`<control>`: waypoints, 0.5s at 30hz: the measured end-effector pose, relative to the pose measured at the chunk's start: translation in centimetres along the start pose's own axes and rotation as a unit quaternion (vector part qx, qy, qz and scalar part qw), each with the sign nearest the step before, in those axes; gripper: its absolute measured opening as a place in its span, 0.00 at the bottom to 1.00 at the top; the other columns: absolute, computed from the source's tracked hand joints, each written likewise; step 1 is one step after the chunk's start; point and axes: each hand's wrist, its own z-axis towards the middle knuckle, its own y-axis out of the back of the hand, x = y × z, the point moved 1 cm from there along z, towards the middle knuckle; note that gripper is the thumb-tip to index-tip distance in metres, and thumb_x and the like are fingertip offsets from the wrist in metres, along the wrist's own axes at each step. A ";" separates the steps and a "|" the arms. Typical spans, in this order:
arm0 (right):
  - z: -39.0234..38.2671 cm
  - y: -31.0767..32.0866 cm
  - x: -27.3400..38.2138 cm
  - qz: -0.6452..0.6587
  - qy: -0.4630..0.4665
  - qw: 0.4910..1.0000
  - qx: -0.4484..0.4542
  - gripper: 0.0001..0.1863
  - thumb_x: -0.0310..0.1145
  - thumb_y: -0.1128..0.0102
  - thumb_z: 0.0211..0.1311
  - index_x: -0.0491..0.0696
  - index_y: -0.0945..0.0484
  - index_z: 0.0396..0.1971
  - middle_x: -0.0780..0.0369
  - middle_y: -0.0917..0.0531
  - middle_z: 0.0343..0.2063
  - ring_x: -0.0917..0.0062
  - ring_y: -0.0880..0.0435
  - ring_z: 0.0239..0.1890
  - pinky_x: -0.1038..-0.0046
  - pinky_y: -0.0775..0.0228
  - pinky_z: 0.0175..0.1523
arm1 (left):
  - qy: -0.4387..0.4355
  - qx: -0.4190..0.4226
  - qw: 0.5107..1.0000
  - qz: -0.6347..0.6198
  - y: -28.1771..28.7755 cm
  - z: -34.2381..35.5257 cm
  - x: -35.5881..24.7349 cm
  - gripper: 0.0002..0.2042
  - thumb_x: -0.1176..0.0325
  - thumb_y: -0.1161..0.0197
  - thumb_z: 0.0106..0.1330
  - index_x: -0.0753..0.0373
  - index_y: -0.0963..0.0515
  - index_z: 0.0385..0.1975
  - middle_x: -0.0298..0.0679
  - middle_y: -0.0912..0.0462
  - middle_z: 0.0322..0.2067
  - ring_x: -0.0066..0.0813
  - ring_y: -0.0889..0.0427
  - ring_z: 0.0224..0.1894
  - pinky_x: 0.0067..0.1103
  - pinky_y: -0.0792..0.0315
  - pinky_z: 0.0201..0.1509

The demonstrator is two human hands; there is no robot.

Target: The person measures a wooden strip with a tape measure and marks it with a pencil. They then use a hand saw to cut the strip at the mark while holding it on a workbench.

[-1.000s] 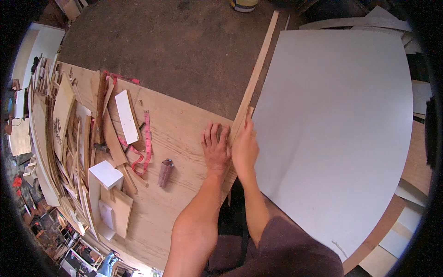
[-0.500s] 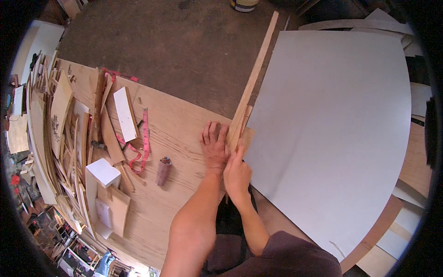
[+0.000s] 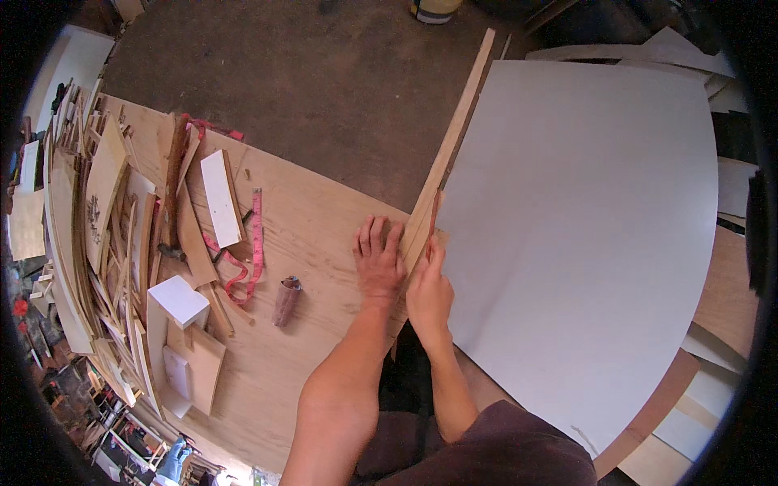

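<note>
A long pale wooden strip (image 3: 460,130) lies along the right edge of the plywood tabletop (image 3: 324,231), its far end reaching out past the board. My left hand (image 3: 379,261) lies palm down on the plywood, fingers extended and slightly apart, with its thumb side against the strip. Just right of it, my right hand (image 3: 430,293) is closed around a narrow, flat reddish-brown piece (image 3: 434,220) that points away from me along the strip's side. The fingers hide its lower part, and I cannot make out its exact kind.
A large pale-grey panel (image 3: 583,219) fills the right side. On the plywood are a pink tape measure (image 3: 257,231), a brown roll (image 3: 287,301), a hammer (image 3: 173,190) and a white-faced board (image 3: 220,198). Stacked wood offcuts (image 3: 109,194) crowd the left.
My right hand has moved slightly right and its grip has turned, with the reddish-brown piece now showing more upright beside the strip. The left hand stays in place on the plywood.
</note>
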 end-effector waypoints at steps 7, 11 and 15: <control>3.8 -1.0 0.2 -0.014 0.080 0.986 -0.146 0.30 0.28 0.54 0.67 0.46 0.50 0.67 0.42 0.18 0.27 0.45 0.18 0.30 0.45 0.29 0.34 | -0.008 0.001 1.000 -0.016 0.3 0.3 -0.9 0.21 0.67 0.42 0.58 0.52 0.26 0.55 0.40 0.34 0.60 0.42 0.41 0.67 0.43 0.48 0.69; -2.2 -0.5 0.4 0.005 -0.017 1.000 0.019 0.31 0.29 0.52 0.66 0.46 0.51 0.67 0.44 0.18 0.25 0.45 0.18 0.31 0.45 0.29 0.35 | -0.001 0.002 1.000 0.015 0.3 -0.2 0.3 0.22 0.68 0.42 0.58 0.52 0.27 0.56 0.40 0.34 0.60 0.42 0.41 0.67 0.42 0.48 0.69; 3.3 -0.9 0.6 0.018 0.061 0.993 -0.102 0.30 0.33 0.51 0.67 0.47 0.49 0.66 0.43 0.18 0.31 0.45 0.18 0.35 0.48 0.28 0.39 | -0.010 -0.015 1.000 -0.002 0.1 0.3 -0.3 0.22 0.69 0.42 0.57 0.53 0.26 0.55 0.40 0.33 0.60 0.43 0.40 0.67 0.40 0.47 0.69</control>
